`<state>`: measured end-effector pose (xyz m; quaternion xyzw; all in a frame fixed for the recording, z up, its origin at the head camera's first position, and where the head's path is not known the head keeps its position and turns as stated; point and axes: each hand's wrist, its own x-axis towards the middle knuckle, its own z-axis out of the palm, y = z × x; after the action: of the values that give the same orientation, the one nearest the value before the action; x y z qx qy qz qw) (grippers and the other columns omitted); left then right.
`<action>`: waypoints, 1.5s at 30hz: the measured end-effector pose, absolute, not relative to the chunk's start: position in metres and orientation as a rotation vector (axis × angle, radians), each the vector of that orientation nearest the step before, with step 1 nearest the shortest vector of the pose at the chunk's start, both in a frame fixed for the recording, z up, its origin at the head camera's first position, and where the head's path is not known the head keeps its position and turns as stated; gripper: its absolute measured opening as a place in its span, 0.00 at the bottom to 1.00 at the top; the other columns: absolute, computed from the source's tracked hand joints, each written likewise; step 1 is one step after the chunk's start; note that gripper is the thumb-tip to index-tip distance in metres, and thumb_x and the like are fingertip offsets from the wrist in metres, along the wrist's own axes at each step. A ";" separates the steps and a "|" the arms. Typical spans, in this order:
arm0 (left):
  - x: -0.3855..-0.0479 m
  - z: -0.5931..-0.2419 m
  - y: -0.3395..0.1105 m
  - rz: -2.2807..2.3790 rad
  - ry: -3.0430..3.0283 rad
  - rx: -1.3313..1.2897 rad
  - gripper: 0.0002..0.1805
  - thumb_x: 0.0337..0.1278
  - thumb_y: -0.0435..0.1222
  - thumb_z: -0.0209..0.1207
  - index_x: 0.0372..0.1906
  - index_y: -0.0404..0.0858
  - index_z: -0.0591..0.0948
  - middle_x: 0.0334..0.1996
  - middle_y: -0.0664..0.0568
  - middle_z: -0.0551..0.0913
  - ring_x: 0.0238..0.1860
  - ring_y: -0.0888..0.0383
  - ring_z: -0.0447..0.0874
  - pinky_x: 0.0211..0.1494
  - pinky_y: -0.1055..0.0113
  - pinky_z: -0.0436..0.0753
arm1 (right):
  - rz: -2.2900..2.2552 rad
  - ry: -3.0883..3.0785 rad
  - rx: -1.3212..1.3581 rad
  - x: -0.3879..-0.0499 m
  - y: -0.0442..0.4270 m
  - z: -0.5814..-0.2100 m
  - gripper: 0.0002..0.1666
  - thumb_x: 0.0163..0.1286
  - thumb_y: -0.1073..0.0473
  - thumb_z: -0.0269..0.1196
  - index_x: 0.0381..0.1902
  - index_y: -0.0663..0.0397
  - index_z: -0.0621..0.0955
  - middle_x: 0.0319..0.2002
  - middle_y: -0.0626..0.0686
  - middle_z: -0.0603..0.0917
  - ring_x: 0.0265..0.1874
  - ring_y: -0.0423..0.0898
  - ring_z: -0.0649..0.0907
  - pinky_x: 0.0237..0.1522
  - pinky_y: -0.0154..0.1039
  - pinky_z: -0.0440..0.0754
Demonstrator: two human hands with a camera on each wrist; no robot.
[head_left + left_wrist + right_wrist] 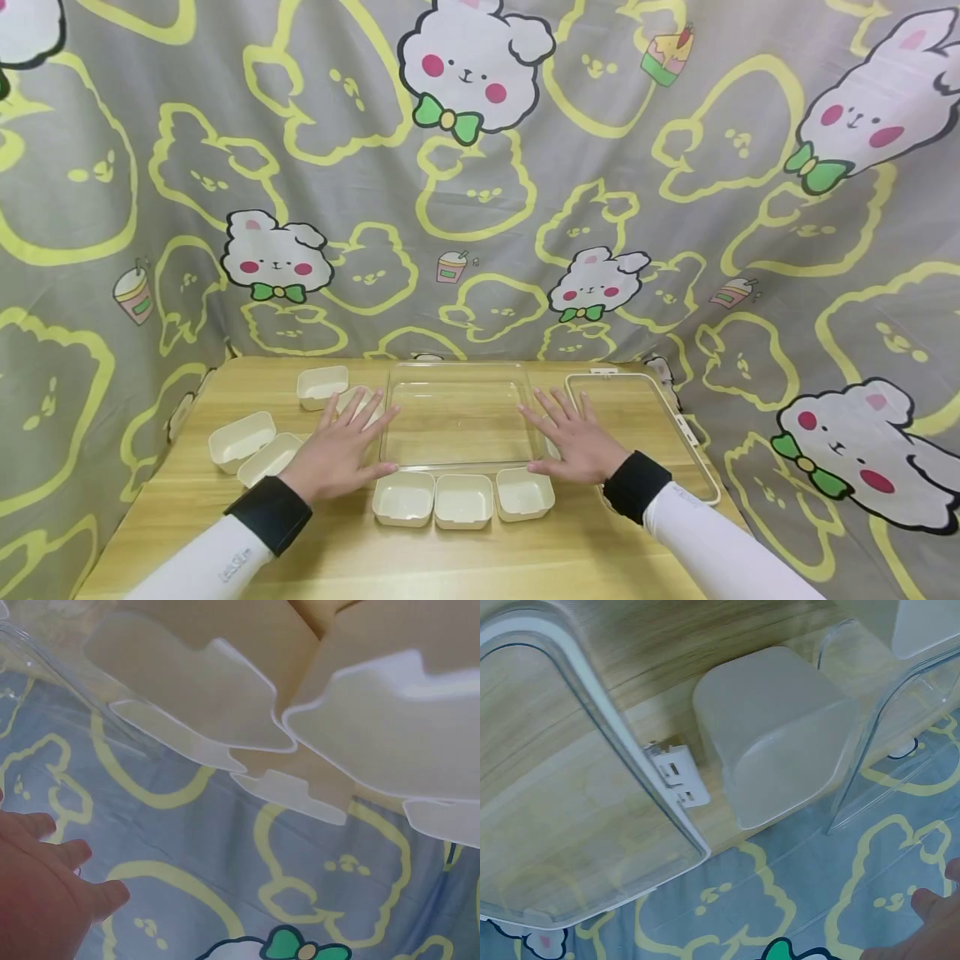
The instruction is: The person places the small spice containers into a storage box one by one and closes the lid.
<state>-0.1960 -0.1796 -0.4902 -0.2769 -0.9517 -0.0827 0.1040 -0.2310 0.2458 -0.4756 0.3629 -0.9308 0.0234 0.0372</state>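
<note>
A large clear rectangular container [456, 425] stands in the middle of the table. My left hand [337, 454] spreads its fingers over its left side, partly covering a small cream box [358, 402]. At the container's right side my right hand [581, 442] also has its fingers spread. Whether either hand touches the walls, I cannot tell. Three small cream boxes, a left one [403, 500], a middle one [463, 502] and a right one [524, 495], line up before the container. Another cream box [780, 735] shows in the right wrist view, mostly hidden behind my right hand in the head view.
More cream boxes lie at the left: one at the back [322, 387], one tilted [242, 439], and one beside my left wrist [270, 458]. A clear lid with a pale rim [678, 417] and white clips [603, 372] lies at the right. A patterned curtain [480, 208] surrounds the table.
</note>
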 end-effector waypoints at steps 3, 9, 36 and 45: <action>-0.196 -0.491 -0.176 -0.233 -2.817 -0.816 0.45 0.62 0.67 0.50 0.77 0.45 0.63 0.77 0.40 0.55 0.77 0.36 0.49 0.74 0.34 0.41 | 0.071 -2.834 1.127 -0.232 0.242 -0.474 0.53 0.66 0.24 0.54 0.80 0.42 0.56 0.79 0.61 0.51 0.77 0.65 0.50 0.69 0.74 0.39; -0.198 -0.493 -0.168 -0.267 -2.797 -0.834 0.46 0.62 0.68 0.50 0.77 0.46 0.63 0.77 0.40 0.56 0.77 0.36 0.48 0.74 0.34 0.44 | 0.030 -2.868 1.123 -0.234 0.234 -0.474 0.53 0.67 0.23 0.51 0.80 0.41 0.54 0.79 0.58 0.48 0.77 0.62 0.48 0.69 0.73 0.37; -0.207 -0.517 -0.141 -0.426 -2.840 -0.861 0.44 0.64 0.65 0.52 0.76 0.43 0.64 0.77 0.39 0.54 0.76 0.34 0.47 0.74 0.35 0.49 | 0.103 -2.954 1.128 -0.236 0.208 -0.500 0.50 0.70 0.27 0.51 0.80 0.41 0.53 0.79 0.61 0.47 0.77 0.65 0.50 0.68 0.75 0.43; -0.208 -0.532 -0.138 -0.442 -2.836 -0.864 0.40 0.68 0.64 0.48 0.76 0.45 0.65 0.76 0.38 0.57 0.75 0.32 0.51 0.74 0.34 0.50 | 0.135 -3.045 1.116 -0.238 0.198 -0.508 0.48 0.72 0.26 0.47 0.81 0.42 0.53 0.80 0.59 0.43 0.77 0.66 0.47 0.69 0.74 0.41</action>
<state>-0.2084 -0.1378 -0.5322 -0.2876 -0.9437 -0.1470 0.0718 -0.2382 0.1978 -0.5079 0.3433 -0.9368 0.0416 -0.0523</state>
